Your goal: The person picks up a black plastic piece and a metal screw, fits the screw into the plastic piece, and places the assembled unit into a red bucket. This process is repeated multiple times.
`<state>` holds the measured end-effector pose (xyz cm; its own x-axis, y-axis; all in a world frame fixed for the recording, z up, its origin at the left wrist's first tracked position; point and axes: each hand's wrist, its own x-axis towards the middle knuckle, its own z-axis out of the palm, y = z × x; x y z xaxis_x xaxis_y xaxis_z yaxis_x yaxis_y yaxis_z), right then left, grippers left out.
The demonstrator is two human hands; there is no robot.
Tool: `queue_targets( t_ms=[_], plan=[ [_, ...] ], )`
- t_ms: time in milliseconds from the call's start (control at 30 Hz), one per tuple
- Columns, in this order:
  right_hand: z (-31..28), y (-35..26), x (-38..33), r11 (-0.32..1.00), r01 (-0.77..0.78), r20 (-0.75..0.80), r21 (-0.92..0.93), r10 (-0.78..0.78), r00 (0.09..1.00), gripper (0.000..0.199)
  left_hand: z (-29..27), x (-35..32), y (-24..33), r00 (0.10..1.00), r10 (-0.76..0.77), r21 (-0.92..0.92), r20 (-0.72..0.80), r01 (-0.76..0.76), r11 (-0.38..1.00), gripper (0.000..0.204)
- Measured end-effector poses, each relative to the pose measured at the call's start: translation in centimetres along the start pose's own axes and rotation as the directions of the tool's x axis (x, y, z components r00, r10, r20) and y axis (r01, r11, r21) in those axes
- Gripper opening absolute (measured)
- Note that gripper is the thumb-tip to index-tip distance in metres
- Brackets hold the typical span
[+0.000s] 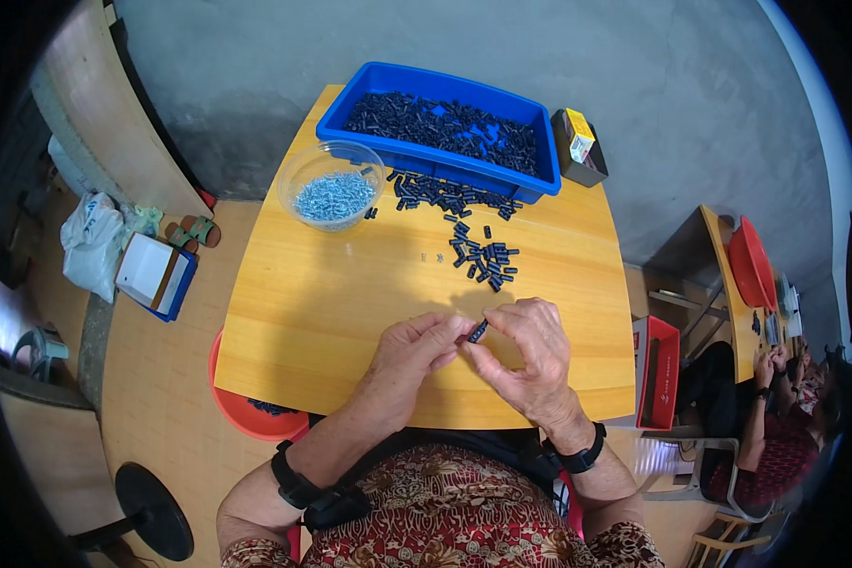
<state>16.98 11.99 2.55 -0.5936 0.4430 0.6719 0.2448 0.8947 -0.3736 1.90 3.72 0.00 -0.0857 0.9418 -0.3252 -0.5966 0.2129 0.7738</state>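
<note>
Near the front of the table, my right hand [532, 355] pinches a small black plastic piece [479, 331] between thumb and fingers. My left hand [409, 358] is closed in a pinch against the piece's left end. Whatever its fingertips hold is too small to make out. Beyond the hands lies a loose group of similar black pieces [483, 256]. Two tiny metal bits [439, 257] rest just left of that group. A clear round bowl [288, 194] holds many small silvery metal parts [334, 197].
A blue bin [435, 156] full of black pieces stands at the table's far edge, beside a dark box [587, 170] with a yellow carton. Below the table's left side is a red basin [232, 398]. Another person [776, 445] works at a table on the right.
</note>
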Motion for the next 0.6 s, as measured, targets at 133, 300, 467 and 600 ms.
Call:
queue_targets(
  t_ms=[133,300,467,600],
  plan=[
    [-0.2,0.0,0.0,0.999,0.02,0.009,-0.045,-0.02,1.0,0.034,0.0,0.0,0.1,0.993,0.051,0.101,0.103,-0.061,0.993,0.02],
    [-0.2,-0.2,0.0,0.995,0.054,0.065,-0.08,-0.049,0.997,0.03,-0.1,0.1,-0.1,0.989,0.079,0.07,0.124,-0.088,0.994,0.018],
    [-0.8,-0.3,0.3,1.0,-0.007,0.13,-0.016,0.009,0.991,0.028,0.0,0.2,-0.4,0.99,0.082,-0.021,0.118,-0.081,0.997,0.017],
    [-1.7,0.3,0.7,0.953,-0.213,0.19,0.216,0.173,0.967,0.018,-0.1,0.2,-0.3,0.994,0.065,0.015,0.091,-0.067,0.998,0.016]
  ],
)
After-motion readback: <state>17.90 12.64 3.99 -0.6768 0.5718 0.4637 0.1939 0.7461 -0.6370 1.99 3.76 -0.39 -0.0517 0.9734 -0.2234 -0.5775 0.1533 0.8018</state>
